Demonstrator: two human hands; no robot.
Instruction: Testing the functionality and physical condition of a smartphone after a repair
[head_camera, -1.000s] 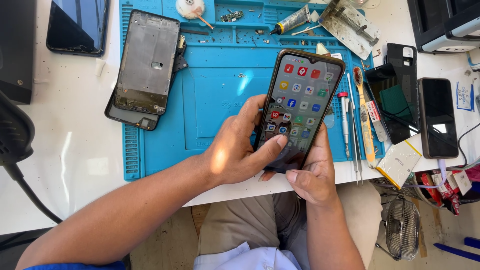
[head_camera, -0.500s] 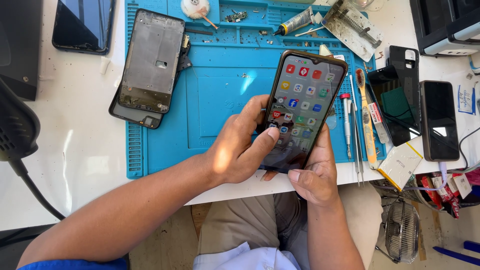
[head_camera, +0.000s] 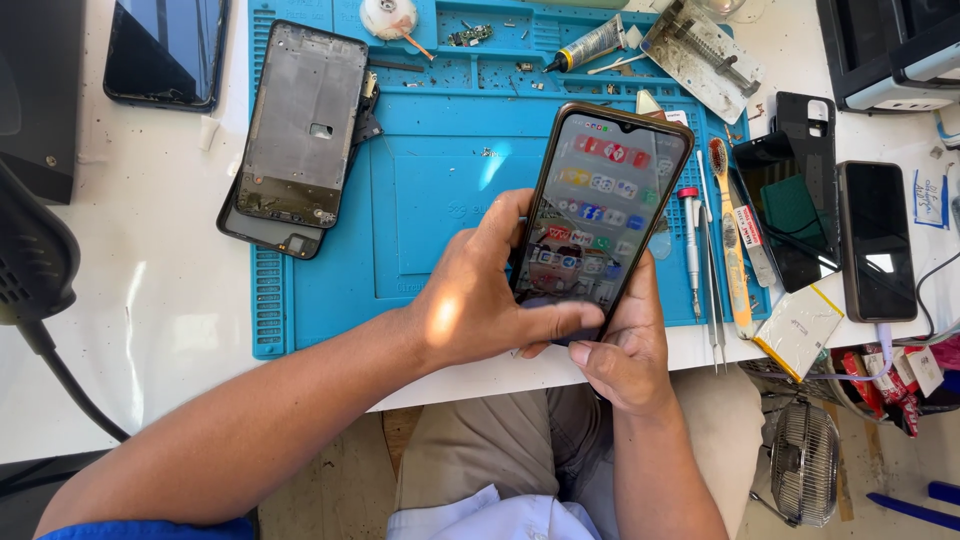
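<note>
— Where is the smartphone (head_camera: 605, 215) held, and how is the grip of each hand set?

— It is held tilted above the front edge of the surface (head_camera: 150, 300), over the blue repair mat (head_camera: 440, 150). The right hand (head_camera: 625, 350) is closed around its lower end from beneath; the left hand (head_camera: 480, 295) is closed on its left edge, the thumb laid across the lit screen.

— How is it judged to handle?

— Light, stiff and flat, with a smooth glass face that is likely slippery and fragile; it is best taken by the long edges and supported from below.

— What differs from the earlier frame?

— The icons are now blurred, as if the screen is being swiped. The dismantled phone frame (head_camera: 300, 125) at the mat's left edge is seen slightly shifted in view.
</note>
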